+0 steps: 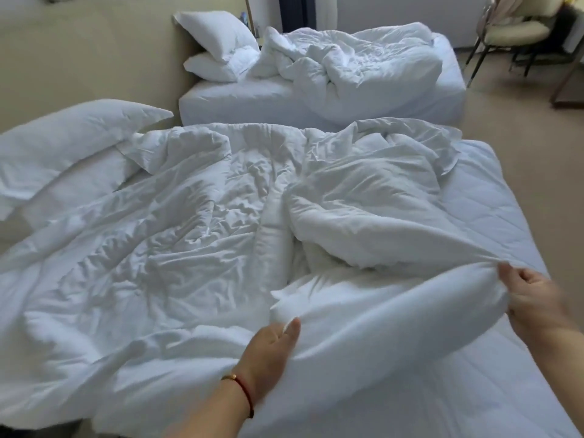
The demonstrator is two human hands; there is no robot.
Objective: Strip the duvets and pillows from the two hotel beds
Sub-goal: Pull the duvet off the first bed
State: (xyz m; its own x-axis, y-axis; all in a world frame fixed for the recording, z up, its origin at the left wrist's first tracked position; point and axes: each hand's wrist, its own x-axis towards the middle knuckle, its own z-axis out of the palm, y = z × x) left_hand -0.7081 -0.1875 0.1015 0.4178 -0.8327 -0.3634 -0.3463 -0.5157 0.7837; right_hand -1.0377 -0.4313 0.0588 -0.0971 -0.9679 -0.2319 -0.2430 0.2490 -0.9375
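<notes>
duvet (189, 232) on near bed (493, 197), pillows (72, 143) left

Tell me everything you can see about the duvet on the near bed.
The near duvet is white, soft and heavily creased, spread rumpled across the near bed's quilted mattress. Its far end meets two pillows. The left hand and right hand both grip its near edge, lifting a fold.

Head camera looks forward and down, close over near bed (493, 197)

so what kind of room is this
Likely a twin hotel room: two single beds, near bed and far bed, with matching white duvets, stacked pillows, and a chair beyond.
</notes>
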